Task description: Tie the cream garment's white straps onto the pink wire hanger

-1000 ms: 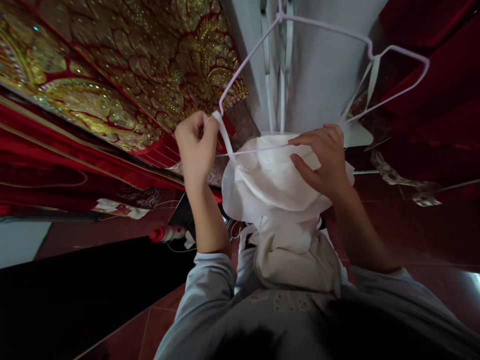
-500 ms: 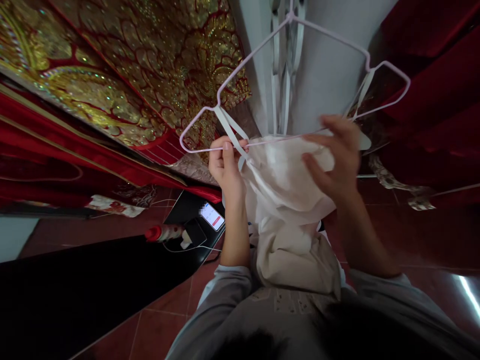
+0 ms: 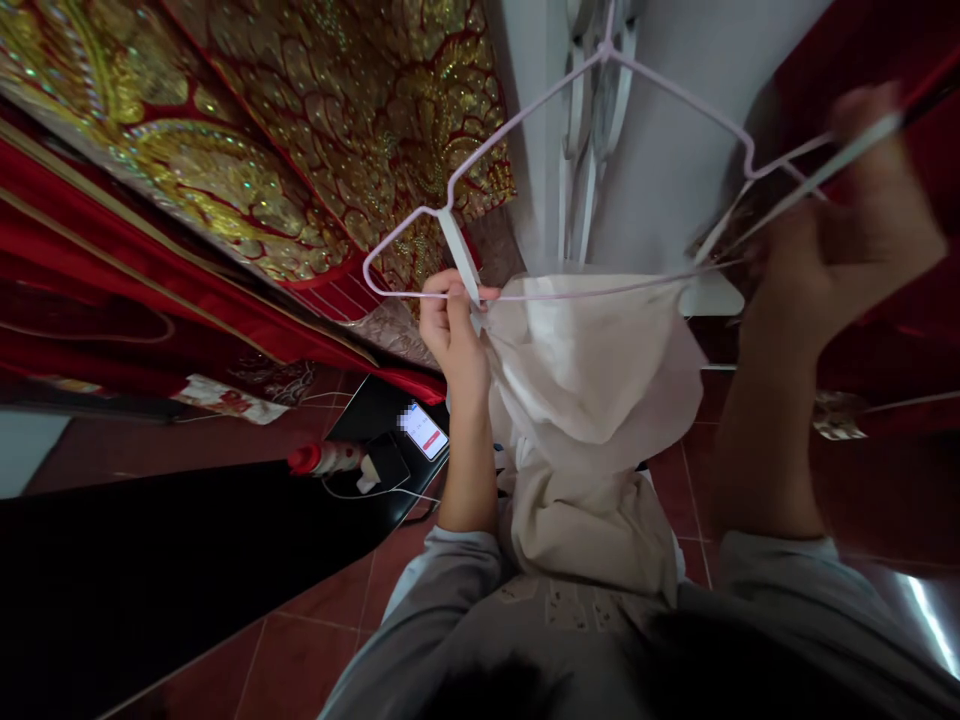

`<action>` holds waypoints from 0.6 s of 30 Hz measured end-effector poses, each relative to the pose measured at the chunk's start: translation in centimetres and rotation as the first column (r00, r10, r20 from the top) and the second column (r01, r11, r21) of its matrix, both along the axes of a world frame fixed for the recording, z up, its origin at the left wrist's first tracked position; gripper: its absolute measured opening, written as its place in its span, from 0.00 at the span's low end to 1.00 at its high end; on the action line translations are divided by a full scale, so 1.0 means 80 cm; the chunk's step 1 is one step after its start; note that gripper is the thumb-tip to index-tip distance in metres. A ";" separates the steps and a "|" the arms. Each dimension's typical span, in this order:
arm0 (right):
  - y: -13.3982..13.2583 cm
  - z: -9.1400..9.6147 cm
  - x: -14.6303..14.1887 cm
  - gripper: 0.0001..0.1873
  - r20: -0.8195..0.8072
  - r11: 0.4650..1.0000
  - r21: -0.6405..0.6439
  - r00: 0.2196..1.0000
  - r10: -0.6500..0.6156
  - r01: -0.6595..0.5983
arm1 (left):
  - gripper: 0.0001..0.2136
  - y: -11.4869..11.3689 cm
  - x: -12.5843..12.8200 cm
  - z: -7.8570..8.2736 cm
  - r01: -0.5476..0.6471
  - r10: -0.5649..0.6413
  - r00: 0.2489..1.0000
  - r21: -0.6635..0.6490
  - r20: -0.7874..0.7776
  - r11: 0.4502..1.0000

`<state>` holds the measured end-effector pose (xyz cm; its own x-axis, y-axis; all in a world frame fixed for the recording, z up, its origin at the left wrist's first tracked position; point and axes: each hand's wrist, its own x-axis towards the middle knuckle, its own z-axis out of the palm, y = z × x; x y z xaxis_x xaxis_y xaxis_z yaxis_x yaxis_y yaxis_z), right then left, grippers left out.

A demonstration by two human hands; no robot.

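Note:
A pale pink clothes hanger [image 3: 525, 112] hangs in front of me, its lower bar bowed. My left hand [image 3: 456, 325] is closed on that bar near its left end, where a white strap [image 3: 459, 250] passes from the left notch. Under the bar hangs a sheer off-white garment [image 3: 592, 360]. Out at the hanger's right end, my right hand [image 3: 840, 240] holds another white strap [image 3: 832, 180] stretched outward over a raised finger. That hand is blurred by motion and covers part of the hanger's right end.
Gold-sequined red garments [image 3: 390, 110] hang at the left, with dark red cloth [image 3: 862, 60] at the right. A black table [image 3: 225, 540] at lower left carries a lit phone [image 3: 427, 432] and a red-capped bottle [image 3: 322, 460]. White hangers [image 3: 581, 150] hang behind.
My right hand has moved up and to the right, drawing the right strap outward past the hanger's end. My left hand stays on the bar. The garment's right side has spread out.

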<state>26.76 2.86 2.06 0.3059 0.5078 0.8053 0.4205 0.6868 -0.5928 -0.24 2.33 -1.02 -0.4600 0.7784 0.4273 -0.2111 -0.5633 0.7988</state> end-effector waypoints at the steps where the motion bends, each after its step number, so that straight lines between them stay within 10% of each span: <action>1: 0.010 -0.006 0.014 0.27 -0.044 0.992 0.121 0.999 -0.024 0.029 | 0.04 0.001 -0.003 0.001 -0.001 0.001 1.000 0.005 0.000 1.000; 6: 0.028 -0.043 0.059 0.26 -0.116 0.916 0.343 0.977 -0.181 0.210 | 0.05 0.005 -0.009 -0.001 0.020 -0.020 0.999 0.021 -0.025 1.000; 11: -0.004 -0.029 0.000 0.23 -0.083 0.880 0.412 0.972 -0.222 0.236 | 0.05 0.004 0.005 -0.005 0.034 -0.034 0.999 -0.032 -0.018 0.999; 14: -0.018 -0.016 -0.039 0.24 0.315 0.999 0.025 0.949 0.013 -0.022 | 0.06 0.005 0.008 -0.002 -0.052 0.048 0.998 -0.076 -0.046 0.996; 18: -0.026 -0.021 -0.058 0.12 0.586 0.937 -0.349 0.772 0.247 -0.035 | 0.06 0.000 -0.018 0.013 0.002 -0.018 0.993 -0.143 -0.114 0.990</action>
